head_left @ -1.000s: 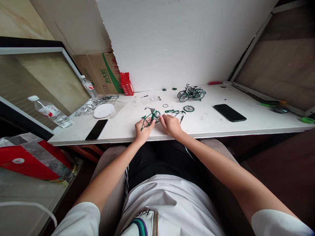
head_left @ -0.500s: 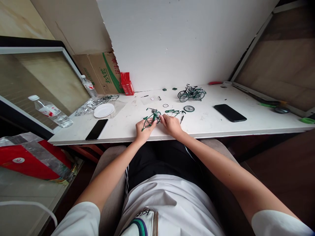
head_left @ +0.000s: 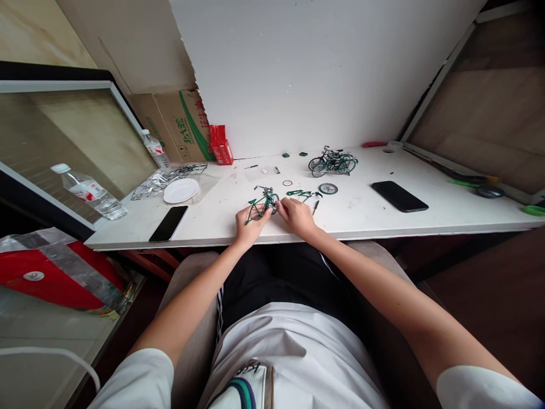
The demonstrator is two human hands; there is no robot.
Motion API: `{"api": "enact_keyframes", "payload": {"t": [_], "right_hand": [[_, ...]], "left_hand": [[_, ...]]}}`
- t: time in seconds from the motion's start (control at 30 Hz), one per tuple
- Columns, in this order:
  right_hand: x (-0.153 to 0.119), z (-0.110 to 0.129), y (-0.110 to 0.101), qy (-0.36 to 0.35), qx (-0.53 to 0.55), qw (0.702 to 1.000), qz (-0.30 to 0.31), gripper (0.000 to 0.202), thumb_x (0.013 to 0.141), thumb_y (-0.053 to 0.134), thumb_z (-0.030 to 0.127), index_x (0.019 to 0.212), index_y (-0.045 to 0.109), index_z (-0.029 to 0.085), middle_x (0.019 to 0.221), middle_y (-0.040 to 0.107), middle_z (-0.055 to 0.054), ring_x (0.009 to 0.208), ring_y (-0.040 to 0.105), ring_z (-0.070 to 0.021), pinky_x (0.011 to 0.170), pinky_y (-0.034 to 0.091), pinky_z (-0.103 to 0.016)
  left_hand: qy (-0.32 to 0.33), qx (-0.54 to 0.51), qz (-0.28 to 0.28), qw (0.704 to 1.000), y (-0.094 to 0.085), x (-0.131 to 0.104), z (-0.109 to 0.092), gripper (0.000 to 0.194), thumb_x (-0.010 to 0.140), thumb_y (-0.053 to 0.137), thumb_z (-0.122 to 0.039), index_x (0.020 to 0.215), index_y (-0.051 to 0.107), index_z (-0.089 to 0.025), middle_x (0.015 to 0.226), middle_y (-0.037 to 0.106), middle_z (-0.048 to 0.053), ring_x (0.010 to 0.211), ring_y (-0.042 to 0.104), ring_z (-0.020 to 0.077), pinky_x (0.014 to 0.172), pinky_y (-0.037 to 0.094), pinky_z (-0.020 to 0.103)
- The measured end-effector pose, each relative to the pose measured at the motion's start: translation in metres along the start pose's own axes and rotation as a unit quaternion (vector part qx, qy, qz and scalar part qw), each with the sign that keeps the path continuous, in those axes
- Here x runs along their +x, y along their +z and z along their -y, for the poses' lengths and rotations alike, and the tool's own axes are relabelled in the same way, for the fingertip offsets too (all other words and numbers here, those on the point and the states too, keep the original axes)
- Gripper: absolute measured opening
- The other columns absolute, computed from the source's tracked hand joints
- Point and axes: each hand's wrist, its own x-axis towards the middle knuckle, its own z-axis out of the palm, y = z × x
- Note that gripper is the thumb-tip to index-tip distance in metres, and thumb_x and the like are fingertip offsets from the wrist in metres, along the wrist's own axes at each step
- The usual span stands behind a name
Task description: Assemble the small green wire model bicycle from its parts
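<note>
1. White table (head_left: 360, 221): a pale top with scattered marks.
2. Left: a phone (head_left: 168, 224) near the edge; beyond it, a white plate (head_left: 181, 191) and clear crumpled packaging (head_left: 153, 184); a water bottle (head_left: 94, 196) further left.
3. Far side: a red box (head_left: 221, 146) left of centre, assembled model bicycles (head_left: 334, 163) right of centre.
4. Middle: a loose wheel (head_left: 328, 188) beside green bicycle parts (head_left: 300, 193).
5. Right: a black phone (head_left: 399, 196).

Model bicycle (head_left: 267, 203) (green) in the left hand (head_left: 250, 228)

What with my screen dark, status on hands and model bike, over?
Left hand holding model bike. Right hand at its wheel. Loose green parts just beyond right hand, nothing visibly blocking.
</note>
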Motion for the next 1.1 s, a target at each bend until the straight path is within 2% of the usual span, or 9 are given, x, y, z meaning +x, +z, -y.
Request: {"api": "enact_keyframes", "payload": {"t": [0.1, 0.17, 0.33, 0.47, 0.63, 0.77, 0.87, 0.97, 1.1], "right_hand": [[0.0007, 0.0019, -0.0033, 0.024, -0.002, 0.999, 0.033, 0.052, 0.114, 0.034, 0.048, 0.086, 0.069, 0.021, 0.078, 0.074, -0.009, 0.069, 0.064, -0.0218, 0.065, 0.025, -0.033], [0.0004, 0.0030, -0.0051, 0.032, 0.015, 0.999, 0.026, 0.054, 0.114, 0.033, 0.050, 0.086, 0.069, 0.021, 0.077, 0.074, -0.008, 0.070, 0.065, -0.0217, 0.065, 0.027, -0.032], [-0.0015, 0.0023, -0.0045, -0.008, 0.073, 0.997, -0.024, 0.029, 0.107, 0.053, 0.046, 0.110, 0.069, 0.021, 0.085, 0.075, -0.004, 0.077, 0.066, -0.0194, 0.067, 0.034, -0.029], [-0.0016, 0.0014, -0.0002, -0.032, 0.034, 0.999, -0.027, 0.029, 0.110, 0.048, 0.039, 0.111, 0.069, 0.021, 0.099, 0.075, -0.009, 0.086, 0.065, -0.0219, 0.068, 0.034, -0.031], [-0.0002, 0.0042, -0.0002, 0.001, -0.036, 0.999, 0.001, 0.042, 0.113, 0.039, 0.045, 0.100, 0.071, 0.019, 0.096, 0.075, -0.013, 0.083, 0.064, -0.0238, 0.065, 0.028, -0.033], [0.0002, 0.0047, -0.0037, 0.025, -0.029, 0.999, 0.022, 0.051, 0.115, 0.033, 0.047, 0.090, 0.069, 0.020, 0.085, 0.075, -0.010, 0.072, 0.063, -0.0216, 0.063, 0.025, -0.034], [-0.0010, 0.0034, -0.0045, 0.014, 0.026, 1.000, -0.012, 0.043, 0.112, 0.040, 0.050, 0.099, 0.068, 0.021, 0.085, 0.074, -0.006, 0.075, 0.065, -0.0200, 0.064, 0.029, -0.031], [-0.0021, 0.0015, -0.0026, -0.019, 0.069, 0.997, -0.033, 0.029, 0.109, 0.051, 0.046, 0.112, 0.067, 0.021, 0.091, 0.074, -0.005, 0.082, 0.066, -0.0193, 0.067, 0.034, -0.029], [-0.0014, 0.0000, 0.0010, -0.014, 0.036, 0.999, -0.018, 0.029, 0.111, 0.048, 0.042, 0.113, 0.068, 0.021, 0.100, 0.075, -0.008, 0.084, 0.065, -0.0212, 0.066, 0.033, -0.030]], "left_hand": [[-0.003, -0.005, 0.011, 1.000, -0.0001, 0.0001, -0.0001, 0.032, 0.080, 0.089, -0.041, 0.098, 0.082, -0.015, 0.098, 0.084, 0.013, 0.088, 0.082, 0.0268, 0.086, 0.067, 0.038], [-0.012, -0.003, -0.002, 1.000, 0.0003, 0.0007, 0.0000, 0.033, 0.080, 0.088, -0.043, 0.097, 0.082, -0.015, 0.097, 0.084, 0.013, 0.087, 0.082, 0.0271, 0.083, 0.068, 0.037], [-0.046, -0.022, -0.046, 0.998, 0.0017, 0.0026, 0.0014, 0.036, 0.077, 0.090, -0.045, 0.094, 0.081, -0.014, 0.092, 0.083, 0.013, 0.084, 0.082, 0.0274, 0.079, 0.068, 0.037], [-0.038, -0.020, -0.036, 0.998, 0.0019, 0.0022, 0.0007, 0.035, 0.077, 0.090, -0.045, 0.093, 0.081, -0.015, 0.092, 0.083, 0.012, 0.084, 0.081, 0.0272, 0.079, 0.068, 0.037], [-0.005, 0.001, -0.017, 1.000, 0.0022, -0.0012, -0.0012, 0.031, 0.082, 0.087, -0.042, 0.097, 0.082, -0.016, 0.097, 0.084, 0.012, 0.089, 0.082, 0.0271, 0.083, 0.067, 0.037], [0.004, 0.015, -0.011, 1.000, 0.0025, -0.0023, -0.0017, 0.030, 0.083, 0.086, -0.041, 0.098, 0.082, -0.016, 0.098, 0.084, 0.013, 0.089, 0.082, 0.0271, 0.084, 0.067, 0.037], [-0.004, 0.003, -0.024, 1.000, 0.0029, -0.0014, -0.0030, 0.030, 0.083, 0.085, -0.041, 0.098, 0.082, -0.015, 0.098, 0.084, 0.013, 0.089, 0.082, 0.0270, 0.083, 0.067, 0.037], [-0.014, -0.007, -0.038, 0.999, 0.0033, -0.0002, -0.0040, 0.034, 0.081, 0.087, -0.044, 0.096, 0.081, -0.015, 0.097, 0.083, 0.013, 0.089, 0.082, 0.0274, 0.083, 0.068, 0.037], [-0.009, -0.003, -0.032, 0.999, 0.0031, 0.0001, -0.0027, 0.036, 0.081, 0.086, -0.048, 0.096, 0.080, -0.016, 0.096, 0.083, 0.012, 0.089, 0.081, 0.0272, 0.085, 0.068, 0.038]]}}
